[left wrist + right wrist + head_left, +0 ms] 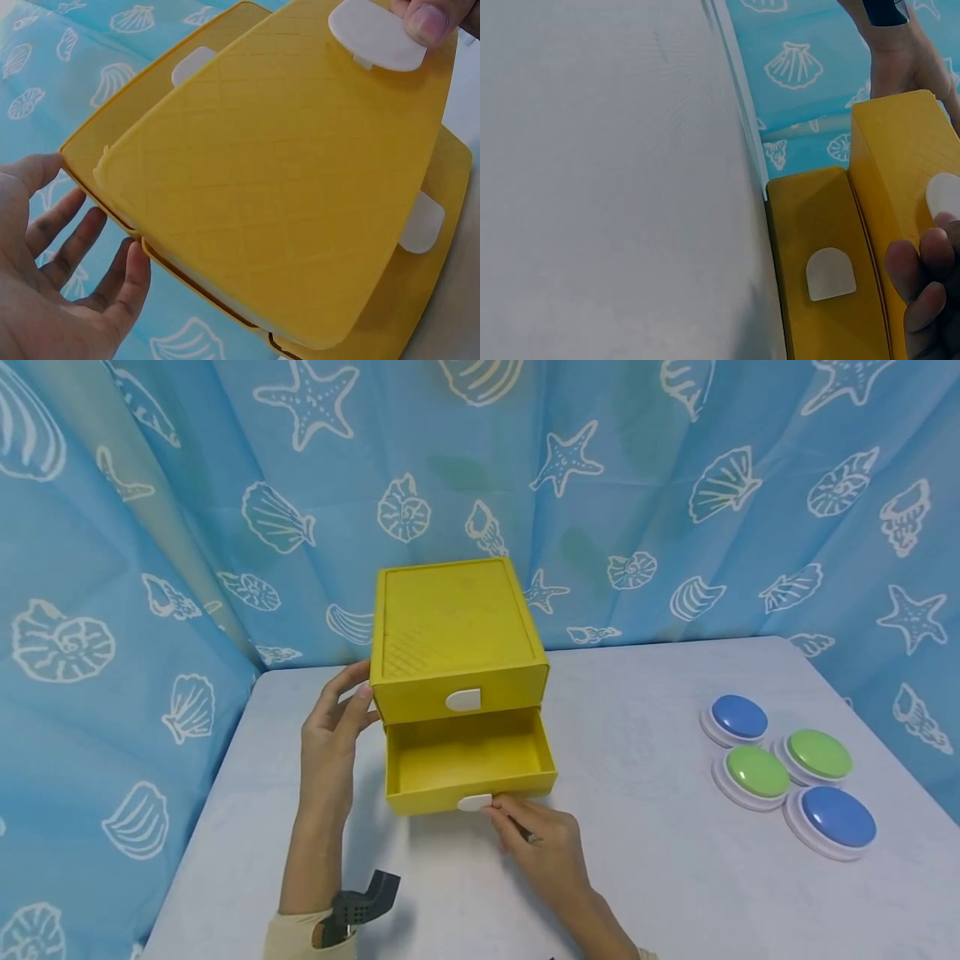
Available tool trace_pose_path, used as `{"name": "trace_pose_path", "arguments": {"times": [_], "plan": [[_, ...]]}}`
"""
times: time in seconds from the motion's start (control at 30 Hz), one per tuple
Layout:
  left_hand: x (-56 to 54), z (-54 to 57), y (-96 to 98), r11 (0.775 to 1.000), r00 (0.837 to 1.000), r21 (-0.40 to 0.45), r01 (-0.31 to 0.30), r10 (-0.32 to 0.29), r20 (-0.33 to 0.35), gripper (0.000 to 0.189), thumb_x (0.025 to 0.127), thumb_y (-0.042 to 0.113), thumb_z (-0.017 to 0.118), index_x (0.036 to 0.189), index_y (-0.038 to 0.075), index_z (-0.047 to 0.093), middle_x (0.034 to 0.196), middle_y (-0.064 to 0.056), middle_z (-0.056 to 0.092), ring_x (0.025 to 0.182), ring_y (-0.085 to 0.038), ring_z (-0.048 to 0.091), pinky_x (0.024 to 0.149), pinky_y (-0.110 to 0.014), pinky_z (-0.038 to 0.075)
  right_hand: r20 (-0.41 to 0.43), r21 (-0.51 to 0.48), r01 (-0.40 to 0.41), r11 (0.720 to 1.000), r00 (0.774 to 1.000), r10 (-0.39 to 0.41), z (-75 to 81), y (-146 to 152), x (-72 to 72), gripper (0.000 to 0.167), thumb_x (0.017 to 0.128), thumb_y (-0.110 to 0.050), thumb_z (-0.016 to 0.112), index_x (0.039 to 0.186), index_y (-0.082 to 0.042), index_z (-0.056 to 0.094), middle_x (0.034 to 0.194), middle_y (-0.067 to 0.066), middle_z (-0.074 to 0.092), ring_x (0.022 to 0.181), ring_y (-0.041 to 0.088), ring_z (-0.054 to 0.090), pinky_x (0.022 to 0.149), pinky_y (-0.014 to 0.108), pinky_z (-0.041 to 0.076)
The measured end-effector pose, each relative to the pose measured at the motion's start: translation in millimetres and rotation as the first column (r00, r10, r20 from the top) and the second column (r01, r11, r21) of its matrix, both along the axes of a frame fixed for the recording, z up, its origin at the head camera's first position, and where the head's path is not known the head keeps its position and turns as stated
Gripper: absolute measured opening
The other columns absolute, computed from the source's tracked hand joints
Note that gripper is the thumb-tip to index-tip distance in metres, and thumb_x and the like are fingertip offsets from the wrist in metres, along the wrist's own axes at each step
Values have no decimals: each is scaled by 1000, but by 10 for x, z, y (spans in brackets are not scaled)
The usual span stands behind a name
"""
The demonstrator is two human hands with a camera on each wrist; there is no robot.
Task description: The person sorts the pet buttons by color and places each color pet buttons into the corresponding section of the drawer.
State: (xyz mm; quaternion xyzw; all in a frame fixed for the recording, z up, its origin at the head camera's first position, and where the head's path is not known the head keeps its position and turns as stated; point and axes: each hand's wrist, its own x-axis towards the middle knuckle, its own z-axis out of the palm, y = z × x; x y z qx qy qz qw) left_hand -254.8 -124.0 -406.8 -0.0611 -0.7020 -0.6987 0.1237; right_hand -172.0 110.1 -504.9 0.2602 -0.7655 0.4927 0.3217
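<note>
A yellow drawer cabinet [459, 622] stands on the table, with white tab handles on its drawers. Its middle drawer [468, 756] is pulled out, and the yellow floor inside shows. My right hand [543, 847] pinches the white tab [375, 34] of that drawer between thumb and fingers. On the cabinet's left side, my left hand [330, 735] rests its fingertips near the front edge, fingers loosely spread. Above the pulled drawer, the top drawer [161, 97] is closed; the bottom drawer [817, 217] is closed below it. In the head view the pulled drawer hides the bottom one.
Blue and green round push buttons, such as a blue one [838, 817] and a green one [757, 771], sit on white bases at the right of the white table [637, 893]. A blue shell-print curtain [465, 460] hangs behind the cabinet.
</note>
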Motion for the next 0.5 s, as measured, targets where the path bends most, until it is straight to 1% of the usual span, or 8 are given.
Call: {"name": "trace_pose_path", "arguments": {"times": [0.13,0.5], "plan": [[6,-21,9,1000,1000,-13,-8,8,7,42,99,43,62,138,28,59,137,6,54,115,-20,59,101,-43,48,-7,5,0,1000,1000,0,-16,19,50,23,78,11,78,95,-3,75,61,-2,64,50,0,51,48,8,44],[-5,-14,20,999,999,-34,-31,31,5,44,98,45,62,138,28,59,136,7,54,113,-20,60,103,-44,47,-7,-9,-19,1000,1000,19,-34,56,181,26,75,13,79,98,1,76,64,-1,66,51,1,52,50,8,45]]}}
